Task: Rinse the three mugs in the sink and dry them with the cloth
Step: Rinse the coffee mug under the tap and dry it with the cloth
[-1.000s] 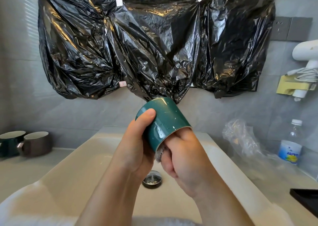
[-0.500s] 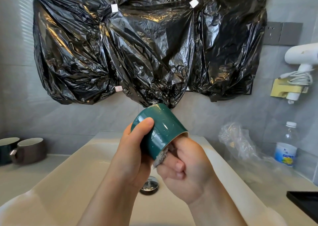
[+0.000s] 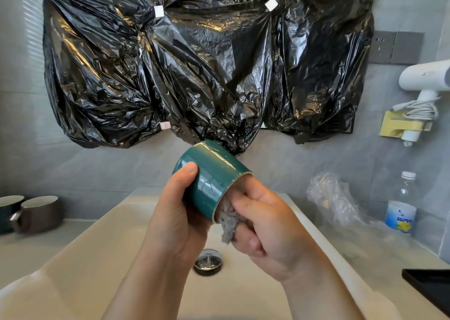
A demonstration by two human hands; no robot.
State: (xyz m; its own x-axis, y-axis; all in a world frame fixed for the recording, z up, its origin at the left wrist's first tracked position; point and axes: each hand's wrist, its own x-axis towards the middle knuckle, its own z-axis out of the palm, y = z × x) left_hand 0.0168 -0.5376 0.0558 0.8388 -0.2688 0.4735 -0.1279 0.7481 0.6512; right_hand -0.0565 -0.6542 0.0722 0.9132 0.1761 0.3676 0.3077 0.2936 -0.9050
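Firmly gripping tilted teal mug (image 3: 214, 176) in curled left hand (image 3: 175, 212), pinching grey cloth (image 3: 229, 221) at its mouth with right hand (image 3: 272, 229).

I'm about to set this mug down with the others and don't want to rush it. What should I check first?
1. Left hand grips the green mug round its body: ok.
2. Right hand holds the cloth in the mug's mouth: ok.
3. Mug held above the sink: ok.
4. Mug's inside dry: cannot tell, hidden by cloth and hand.
5. Brown mug and dark mug upright on the counter: ok.
6. Those two already dried: cannot tell.
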